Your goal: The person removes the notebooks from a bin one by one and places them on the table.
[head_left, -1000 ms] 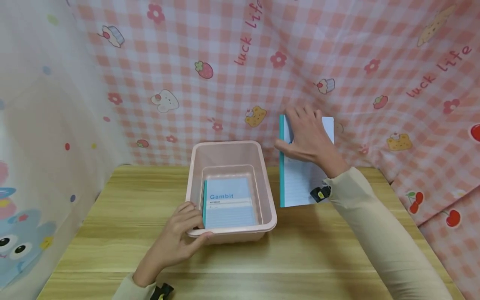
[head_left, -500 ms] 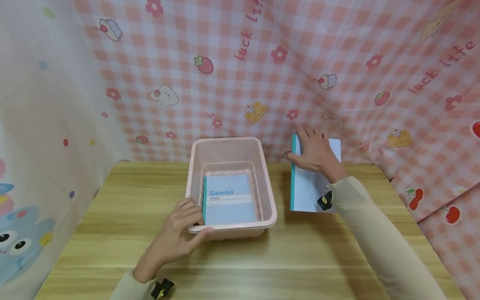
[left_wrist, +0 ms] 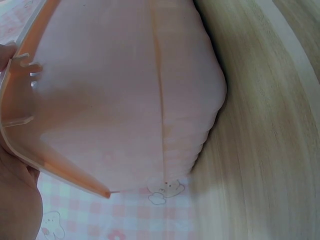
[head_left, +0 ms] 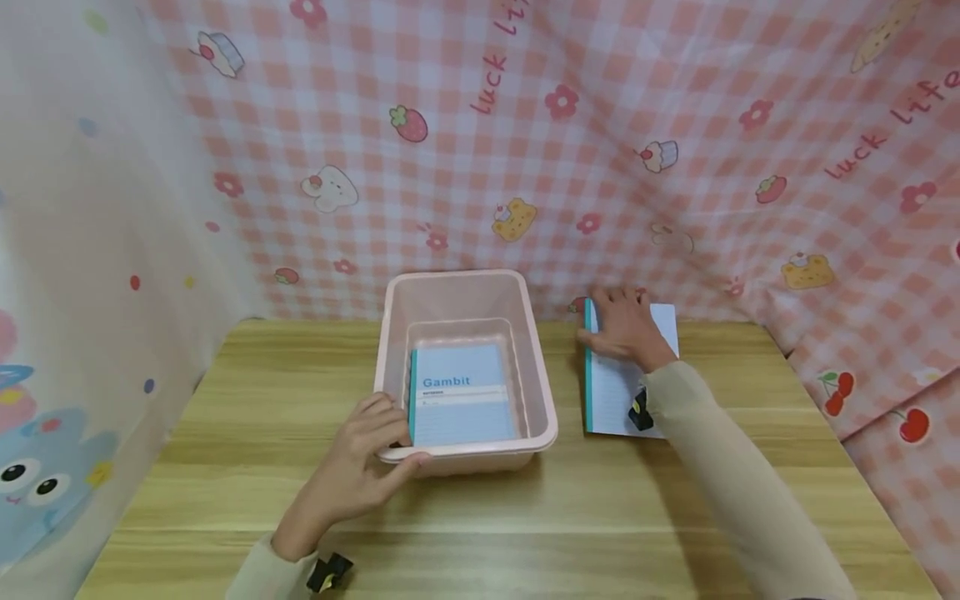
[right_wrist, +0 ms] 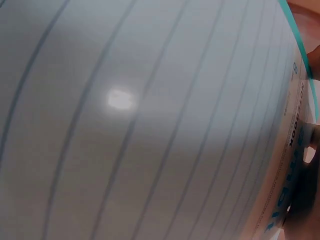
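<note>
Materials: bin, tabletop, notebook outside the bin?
Bin: likely plastic, satin; thin moulded rim with ribs beneath.
Tabletop: wood or wood-look laminate; grain visible, soft sheen.
Notebook: probably paper, glossy cover, perhaps coated card; bright glare spot in right wrist view.

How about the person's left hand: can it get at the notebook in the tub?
Probably yes: the left hand grips the near left corner of the tub, close to the notebook, and nothing lies over the tub's open top.

Holds right hand [head_left: 624,327] back upward at far right, with thumb [head_left: 592,340] splayed; holds left hand [head_left: 369,457] at near left, with fingers [head_left: 386,432] curled.
</note>
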Tool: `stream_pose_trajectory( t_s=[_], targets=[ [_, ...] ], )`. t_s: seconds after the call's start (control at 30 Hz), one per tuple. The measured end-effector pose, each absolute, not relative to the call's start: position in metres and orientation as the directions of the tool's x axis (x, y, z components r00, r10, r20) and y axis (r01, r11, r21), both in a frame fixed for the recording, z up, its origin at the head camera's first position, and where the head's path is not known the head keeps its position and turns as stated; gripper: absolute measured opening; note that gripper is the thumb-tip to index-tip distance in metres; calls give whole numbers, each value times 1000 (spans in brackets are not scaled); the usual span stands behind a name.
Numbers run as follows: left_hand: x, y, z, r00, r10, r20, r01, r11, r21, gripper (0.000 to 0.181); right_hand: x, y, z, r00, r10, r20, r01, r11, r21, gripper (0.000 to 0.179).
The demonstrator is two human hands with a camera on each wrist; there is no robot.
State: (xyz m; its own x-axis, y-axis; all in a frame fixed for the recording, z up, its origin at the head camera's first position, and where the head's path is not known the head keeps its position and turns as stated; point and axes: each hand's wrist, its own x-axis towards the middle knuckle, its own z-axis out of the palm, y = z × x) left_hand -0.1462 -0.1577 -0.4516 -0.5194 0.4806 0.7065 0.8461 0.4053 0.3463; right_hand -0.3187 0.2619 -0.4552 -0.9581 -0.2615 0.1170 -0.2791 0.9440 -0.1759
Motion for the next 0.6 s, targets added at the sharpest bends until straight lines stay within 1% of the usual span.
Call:
stream_pose_trajectory(
  t_s=[0.23, 0.4, 0.6],
  targets=[
    [-146, -160, -451, -517, 484, 706, 847, 409, 340, 28, -327, 255, -473, -967, -254, 29, -255, 950, -181, 77],
    [-146, -159, -451, -513, 486, 707, 849, 407, 337, 28, -333, 255, -485, -965, -262, 0, -258, 951, -169, 77],
    [-146, -158, -450, -510, 484, 711, 851, 404, 335, 28, -336, 256, -489, -965, -258, -56, -246, 955, -165, 80]
  ],
)
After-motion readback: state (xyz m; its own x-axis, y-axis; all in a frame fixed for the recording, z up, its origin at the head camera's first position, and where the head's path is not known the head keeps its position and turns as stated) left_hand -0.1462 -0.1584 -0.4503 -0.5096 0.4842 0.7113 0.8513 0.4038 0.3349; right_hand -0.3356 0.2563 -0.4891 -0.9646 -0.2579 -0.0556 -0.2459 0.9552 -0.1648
